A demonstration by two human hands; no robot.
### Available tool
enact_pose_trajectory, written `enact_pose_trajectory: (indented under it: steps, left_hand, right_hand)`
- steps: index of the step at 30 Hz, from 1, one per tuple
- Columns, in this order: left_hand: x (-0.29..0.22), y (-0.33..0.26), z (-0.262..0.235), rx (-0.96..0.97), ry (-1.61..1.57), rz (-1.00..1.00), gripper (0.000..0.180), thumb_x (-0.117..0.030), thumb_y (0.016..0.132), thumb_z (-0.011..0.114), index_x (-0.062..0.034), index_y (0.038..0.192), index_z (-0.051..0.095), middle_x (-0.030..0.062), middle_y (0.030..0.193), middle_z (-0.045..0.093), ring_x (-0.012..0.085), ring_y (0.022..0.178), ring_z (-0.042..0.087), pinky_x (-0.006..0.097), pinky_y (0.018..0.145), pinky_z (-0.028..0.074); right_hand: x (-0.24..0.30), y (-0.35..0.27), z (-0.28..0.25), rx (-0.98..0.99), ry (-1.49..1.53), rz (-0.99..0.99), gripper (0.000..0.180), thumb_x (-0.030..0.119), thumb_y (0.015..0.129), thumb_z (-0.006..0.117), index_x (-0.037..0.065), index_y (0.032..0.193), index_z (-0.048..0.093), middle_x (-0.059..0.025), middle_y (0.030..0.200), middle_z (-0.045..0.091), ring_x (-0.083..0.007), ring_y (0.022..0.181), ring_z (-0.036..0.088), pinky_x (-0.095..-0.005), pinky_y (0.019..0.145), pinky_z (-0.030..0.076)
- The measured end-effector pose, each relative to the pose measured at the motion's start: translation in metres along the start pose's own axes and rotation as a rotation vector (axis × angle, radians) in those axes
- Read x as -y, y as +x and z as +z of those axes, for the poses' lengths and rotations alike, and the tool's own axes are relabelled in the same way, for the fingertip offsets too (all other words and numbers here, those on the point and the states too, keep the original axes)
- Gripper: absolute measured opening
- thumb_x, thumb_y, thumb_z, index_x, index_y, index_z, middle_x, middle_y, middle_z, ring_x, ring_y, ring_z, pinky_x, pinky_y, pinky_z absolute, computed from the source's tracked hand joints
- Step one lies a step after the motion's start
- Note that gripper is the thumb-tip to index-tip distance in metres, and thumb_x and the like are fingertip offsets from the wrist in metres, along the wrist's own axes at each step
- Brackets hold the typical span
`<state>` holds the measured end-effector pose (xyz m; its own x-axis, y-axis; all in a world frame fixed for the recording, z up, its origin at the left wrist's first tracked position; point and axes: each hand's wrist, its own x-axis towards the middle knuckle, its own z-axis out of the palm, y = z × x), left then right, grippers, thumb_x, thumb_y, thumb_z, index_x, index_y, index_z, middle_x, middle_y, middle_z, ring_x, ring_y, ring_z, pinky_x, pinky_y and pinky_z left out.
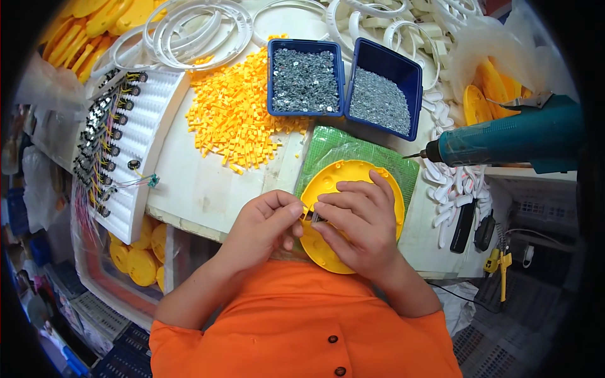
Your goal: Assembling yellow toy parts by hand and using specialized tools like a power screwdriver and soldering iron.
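A round yellow plastic shell (pixel 328 251) lies on a green mat (pixel 321 146) in front of me, its inside with small raised posts facing up. Over the shell's left edge my two hands meet. Between the thumb and forefinger of my left hand (pixel 261 223) is a small yellow plastic piece (pixel 305 210). My right hand (pixel 364 230) pinches a small dark and silvery part (pixel 316 218) right beside it. Fingers partly cover both pieces, so I cannot tell whether they are joined.
Behind the mat stand two blue bins, one of washers (pixel 305 79), one of screws (pixel 381 101). A heap of yellow pieces (pixel 230 107) lies left of them. A teal power screwdriver (pixel 510 135) juts in from the right. Wired parts fill a white foam tray (pixel 142 151) at left.
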<state>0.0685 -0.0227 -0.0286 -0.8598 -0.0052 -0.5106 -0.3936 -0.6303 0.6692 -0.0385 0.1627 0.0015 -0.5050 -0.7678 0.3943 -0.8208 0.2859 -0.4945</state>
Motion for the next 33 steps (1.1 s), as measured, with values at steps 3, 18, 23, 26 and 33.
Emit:
enact_pose_trajectory:
  steps: [3,18,23,26,33]
  left_hand:
    - [0.000,-0.002,0.005,-0.011,-0.008,-0.039,0.014,-0.018,0.103,0.061,-0.0045,0.105,0.061,0.0045,0.080,0.067,0.0081,0.059,0.058,0.018,0.055,0.047]
    - [-0.017,0.011,0.004,0.084,1.222,1.112,0.028,0.001,0.080,0.077,-0.0048,0.107,0.070,0.0138,0.103,0.071,0.0316,0.085,0.069,0.035,0.071,0.057]
    - [-0.017,0.011,-0.001,-0.047,0.923,0.644,0.019,0.004,0.088,0.070,-0.0001,0.106,0.068,0.0116,0.098,0.069,0.0196,0.079,0.067,0.029,0.067,0.054]
    - [-0.016,0.025,-0.007,0.013,0.932,0.694,0.016,0.002,0.090,0.068,0.0003,0.106,0.068,0.0114,0.095,0.068,0.0194,0.076,0.066,0.029,0.063,0.053]
    - [-0.024,0.044,-0.010,0.082,0.912,0.609,0.018,0.000,0.092,0.068,0.0014,0.110,0.066,0.0075,0.097,0.068,0.0118,0.077,0.062,0.024,0.066,0.050]
  right_hand:
    - [0.003,0.001,-0.003,0.004,-0.014,-0.019,0.027,0.016,0.075,0.085,0.012,0.101,0.076,-0.0019,0.104,0.073,-0.0262,0.107,0.065,-0.0494,0.113,0.035]
    - [-0.009,0.013,-0.021,0.270,0.337,0.267,0.045,0.012,0.084,0.077,0.005,0.127,0.065,-0.0099,0.110,0.072,-0.0312,0.109,0.066,-0.0510,0.113,0.035]
    - [-0.042,-0.025,-0.052,-0.016,-0.167,0.400,0.046,0.007,0.084,0.072,0.000,0.128,0.061,-0.0171,0.120,0.066,-0.0357,0.119,0.059,-0.0439,0.109,0.041]
    - [-0.038,-0.059,-0.043,-0.093,-0.149,0.604,0.046,0.002,0.085,0.065,-0.002,0.130,0.059,-0.0185,0.125,0.062,-0.0368,0.121,0.057,-0.0416,0.109,0.042]
    - [-0.012,-0.077,0.001,-0.307,-0.158,0.739,0.051,-0.005,0.084,0.051,-0.001,0.134,0.056,-0.0215,0.135,0.056,-0.0399,0.127,0.052,-0.0466,0.110,0.041]
